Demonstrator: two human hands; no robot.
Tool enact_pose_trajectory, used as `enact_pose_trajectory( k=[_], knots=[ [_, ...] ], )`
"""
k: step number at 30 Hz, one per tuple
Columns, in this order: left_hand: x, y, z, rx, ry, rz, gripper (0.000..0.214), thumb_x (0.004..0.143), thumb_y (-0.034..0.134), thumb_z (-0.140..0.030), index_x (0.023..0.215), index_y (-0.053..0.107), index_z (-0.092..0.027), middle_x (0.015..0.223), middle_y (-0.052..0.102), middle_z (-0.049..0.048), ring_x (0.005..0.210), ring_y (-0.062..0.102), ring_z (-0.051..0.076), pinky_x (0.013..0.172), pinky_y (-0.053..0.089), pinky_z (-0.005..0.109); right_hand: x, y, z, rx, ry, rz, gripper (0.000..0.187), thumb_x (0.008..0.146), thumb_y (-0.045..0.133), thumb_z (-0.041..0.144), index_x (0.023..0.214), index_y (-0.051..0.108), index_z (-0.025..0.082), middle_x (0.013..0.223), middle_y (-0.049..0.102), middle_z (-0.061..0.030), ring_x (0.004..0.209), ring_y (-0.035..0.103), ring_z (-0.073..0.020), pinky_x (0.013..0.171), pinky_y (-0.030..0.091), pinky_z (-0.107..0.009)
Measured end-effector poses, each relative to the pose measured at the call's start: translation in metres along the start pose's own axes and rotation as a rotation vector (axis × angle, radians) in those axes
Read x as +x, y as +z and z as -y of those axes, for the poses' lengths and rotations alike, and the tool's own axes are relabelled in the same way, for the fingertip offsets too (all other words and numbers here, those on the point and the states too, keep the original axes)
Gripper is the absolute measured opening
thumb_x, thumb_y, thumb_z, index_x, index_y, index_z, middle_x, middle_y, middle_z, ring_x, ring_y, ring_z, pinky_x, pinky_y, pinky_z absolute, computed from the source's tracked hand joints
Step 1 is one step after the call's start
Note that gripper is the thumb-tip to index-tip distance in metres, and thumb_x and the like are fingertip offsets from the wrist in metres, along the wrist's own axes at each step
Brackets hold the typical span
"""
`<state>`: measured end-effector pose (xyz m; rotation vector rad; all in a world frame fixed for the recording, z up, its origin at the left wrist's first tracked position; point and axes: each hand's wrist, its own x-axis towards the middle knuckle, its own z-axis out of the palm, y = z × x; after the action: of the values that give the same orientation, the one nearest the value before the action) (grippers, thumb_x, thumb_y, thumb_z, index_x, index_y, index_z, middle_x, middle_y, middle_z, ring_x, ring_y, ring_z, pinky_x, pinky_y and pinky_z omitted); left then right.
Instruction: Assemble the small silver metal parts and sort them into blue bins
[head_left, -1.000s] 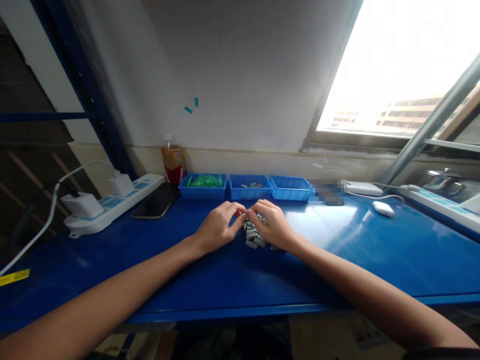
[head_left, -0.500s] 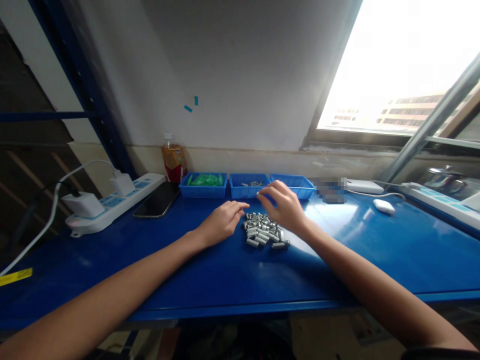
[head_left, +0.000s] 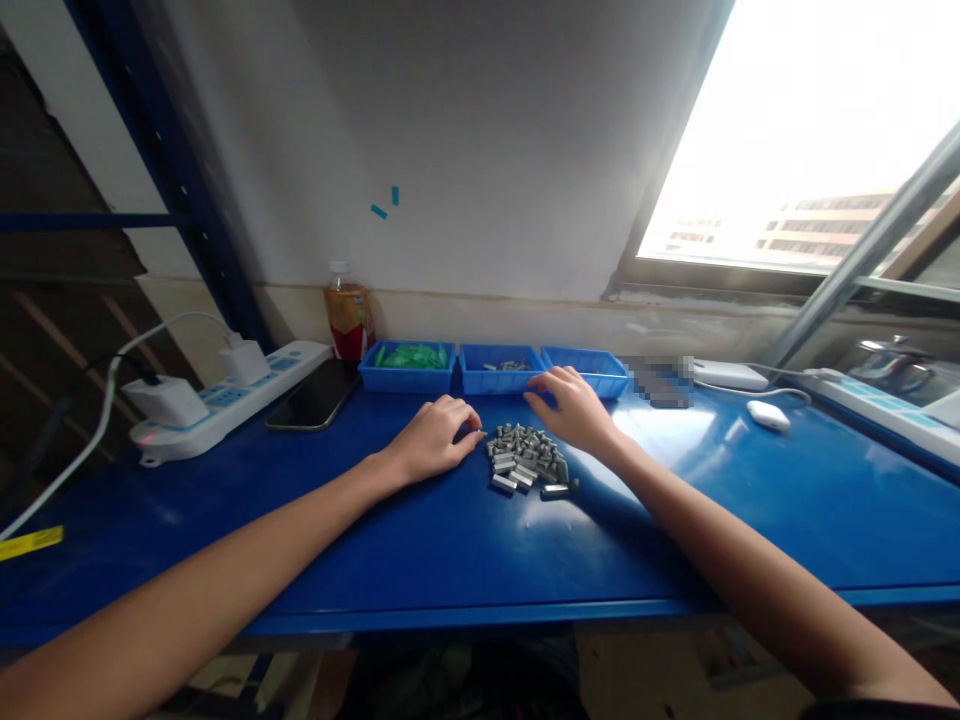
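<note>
A pile of small silvery metal parts (head_left: 525,455), hex standoffs in front and shorter screw-like pieces behind, lies on the blue table. At its left edge my left hand (head_left: 435,440) rests low, thumb and index finger closed together on a tiny metal piece (head_left: 481,433) whose kind is too small to make out. My right hand (head_left: 574,408) hovers behind and right of the pile, thumb and forefinger apart with nothing visible between them. Just beyond it stands the middle blue bin (head_left: 480,384), with some small metal parts inside.
A blue bin (head_left: 405,382) of green pieces stands left, another blue bin (head_left: 611,385) right, partly behind my right hand. Farther left are a drink bottle (head_left: 349,318), a phone (head_left: 313,396) and a power strip (head_left: 172,440). A white earbud case (head_left: 768,415) lies right.
My left hand's fingers have gone from stretched out to a pinch at the pile's edge. My right hand has shifted slightly right; the small piece at its fingertips no longer shows.
</note>
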<state>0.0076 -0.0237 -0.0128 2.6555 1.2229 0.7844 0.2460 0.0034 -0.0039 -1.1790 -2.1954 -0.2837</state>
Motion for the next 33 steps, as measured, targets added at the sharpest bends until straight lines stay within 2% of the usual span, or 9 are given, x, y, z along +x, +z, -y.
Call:
enact_pose_trajectory(
  k=[4, 7, 11, 19, 23, 27, 31, 33],
  knots=[
    [0.001, -0.003, -0.009, -0.199, -0.087, -0.069, 0.025, 0.089, 0.046, -0.036, 0.084, 0.062, -0.017, 0.084, 0.066, 0.0041, 0.081, 0.057, 0.019, 0.075, 0.044, 0.030, -0.007, -0.004, 0.043, 0.138, -0.212, 0.059, 0.017, 0.086, 0.056, 0.026, 0.100, 0.060, 0.020, 0.091, 0.062, -0.0065, 0.087, 0.053, -0.0209, 0.079, 0.042, -0.034],
    [0.000, -0.004, -0.016, -0.335, -0.086, -0.064, 0.029, 0.090, 0.043, -0.037, 0.085, 0.063, -0.016, 0.086, 0.067, 0.0039, 0.082, 0.059, 0.018, 0.072, 0.044, 0.028, -0.010, -0.007, 0.056, 0.146, -0.258, 0.037, 0.014, 0.086, 0.055, 0.024, 0.098, 0.060, 0.019, 0.089, 0.061, -0.0066, 0.083, 0.051, -0.0199, 0.076, 0.042, -0.033],
    [-0.001, -0.003, -0.018, -0.412, -0.102, -0.065, 0.029, 0.090, 0.044, -0.036, 0.086, 0.063, -0.015, 0.089, 0.067, 0.0044, 0.085, 0.060, 0.019, 0.071, 0.044, 0.026, -0.011, -0.009, 0.057, 0.129, -0.258, 0.004, 0.011, 0.086, 0.053, 0.023, 0.093, 0.060, 0.019, 0.084, 0.060, -0.0063, 0.080, 0.051, -0.0195, 0.073, 0.041, -0.032],
    [-0.002, -0.003, -0.019, -0.367, -0.101, -0.072, 0.026, 0.087, 0.049, -0.038, 0.085, 0.062, -0.016, 0.085, 0.066, 0.0039, 0.081, 0.059, 0.018, 0.069, 0.044, 0.026, -0.011, -0.006, 0.059, 0.091, -0.256, -0.018, 0.014, 0.086, 0.048, 0.019, 0.088, 0.062, 0.018, 0.075, 0.060, -0.0052, 0.075, 0.051, -0.0184, 0.069, 0.041, -0.031],
    [-0.002, -0.004, -0.019, -0.328, -0.100, -0.067, 0.025, 0.086, 0.050, -0.037, 0.083, 0.062, -0.015, 0.083, 0.066, 0.0043, 0.078, 0.058, 0.018, 0.064, 0.043, 0.025, -0.010, -0.003, 0.054, 0.127, -0.301, 0.011, 0.018, 0.088, 0.045, 0.018, 0.091, 0.062, 0.016, 0.077, 0.061, -0.0065, 0.075, 0.051, -0.0189, 0.069, 0.042, -0.032],
    [0.000, -0.006, -0.013, -0.365, -0.120, -0.072, 0.028, 0.089, 0.044, -0.035, 0.082, 0.062, -0.015, 0.084, 0.067, 0.0046, 0.081, 0.059, 0.018, 0.070, 0.044, 0.027, -0.010, -0.005, 0.048, 0.180, -0.356, 0.034, 0.023, 0.087, 0.041, 0.011, 0.097, 0.061, 0.017, 0.080, 0.061, -0.0070, 0.077, 0.052, -0.0194, 0.070, 0.043, -0.032],
    [0.001, -0.006, -0.011, -0.414, -0.150, -0.081, 0.029, 0.089, 0.045, -0.037, 0.083, 0.063, -0.015, 0.086, 0.068, 0.0053, 0.084, 0.061, 0.020, 0.074, 0.045, 0.028, -0.011, -0.009, 0.052, 0.136, -0.269, 0.002, 0.019, 0.088, 0.049, 0.020, 0.105, 0.058, 0.018, 0.090, 0.063, -0.0073, 0.083, 0.054, -0.0206, 0.074, 0.042, -0.033],
    [0.001, -0.006, -0.012, -0.417, -0.131, -0.067, 0.031, 0.089, 0.045, -0.039, 0.082, 0.064, -0.015, 0.085, 0.068, 0.0050, 0.083, 0.061, 0.019, 0.073, 0.045, 0.028, -0.012, -0.010, 0.056, 0.117, -0.260, 0.007, 0.017, 0.088, 0.053, 0.026, 0.102, 0.058, 0.018, 0.090, 0.063, -0.0071, 0.083, 0.054, -0.0206, 0.074, 0.041, -0.033]
  ],
)
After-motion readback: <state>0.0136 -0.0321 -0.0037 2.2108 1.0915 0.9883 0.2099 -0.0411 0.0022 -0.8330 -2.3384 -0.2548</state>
